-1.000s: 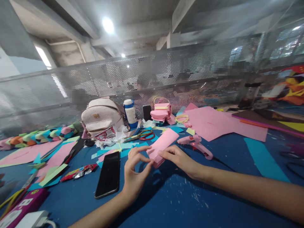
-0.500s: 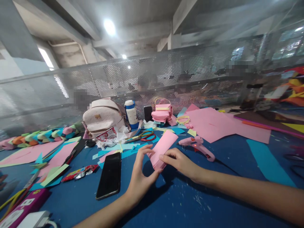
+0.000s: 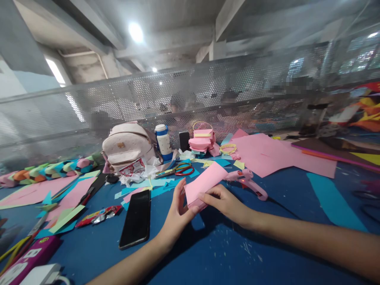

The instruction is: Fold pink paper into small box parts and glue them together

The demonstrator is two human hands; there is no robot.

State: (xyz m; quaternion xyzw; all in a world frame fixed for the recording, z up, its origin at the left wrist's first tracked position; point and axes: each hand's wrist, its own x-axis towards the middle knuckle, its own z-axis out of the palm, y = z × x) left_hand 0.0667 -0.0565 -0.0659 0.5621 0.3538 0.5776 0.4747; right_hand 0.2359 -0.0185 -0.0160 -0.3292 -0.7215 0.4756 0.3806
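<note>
- The folded pink paper [image 3: 208,180] is between the 2 hands, tilted above the blue table [image 3: 225,257].
- The left hand [image 3: 175,215] curves around its left end, thumb on the near edge and fingers spread well apart from it, gripping the paper.
- The right hand [image 3: 233,204] pinches the near edge between thumb and index finger, other fingers curled.
- Just beyond the right hand lies 1 pink glue gun [image 3: 247,183].
- 1 black phone [image 3: 135,219] lies left of the left hand.

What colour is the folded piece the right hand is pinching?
Plain pink; the folded piece shows best in the head view.
</note>
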